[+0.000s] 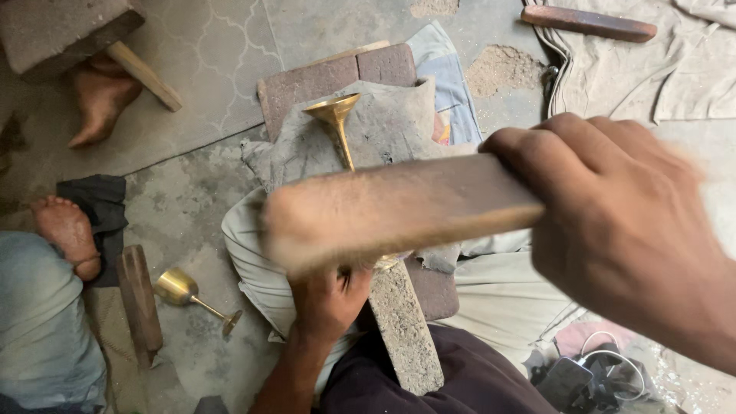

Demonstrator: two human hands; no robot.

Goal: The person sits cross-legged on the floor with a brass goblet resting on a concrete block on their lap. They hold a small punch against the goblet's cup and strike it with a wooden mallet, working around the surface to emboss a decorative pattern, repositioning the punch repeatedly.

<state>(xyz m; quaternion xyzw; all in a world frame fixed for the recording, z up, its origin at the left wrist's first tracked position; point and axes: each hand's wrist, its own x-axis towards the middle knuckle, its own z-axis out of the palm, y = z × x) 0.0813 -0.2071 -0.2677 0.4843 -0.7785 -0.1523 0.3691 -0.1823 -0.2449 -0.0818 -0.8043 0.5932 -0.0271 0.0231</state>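
My right hand (629, 222) grips one end of a flat wooden bat (391, 208), raised and motion-blurred across the middle of the view. Below it my left hand (328, 300) holds a brass goblet (337, 123) that lies on a grey cloth-covered brick (383, 115), its flared foot pointing away from me. The bat hides the goblet's cup and part of my left hand. A long stone block (406, 330) lies under the goblet's near end, over my lap.
A second brass goblet (184, 290) lies on the concrete floor at left beside a wooden bat (139, 303). Another person's bare feet (69, 230) rest at left. A wooden piece (589, 23) lies on cloth at top right. Cables (606, 368) sit at lower right.
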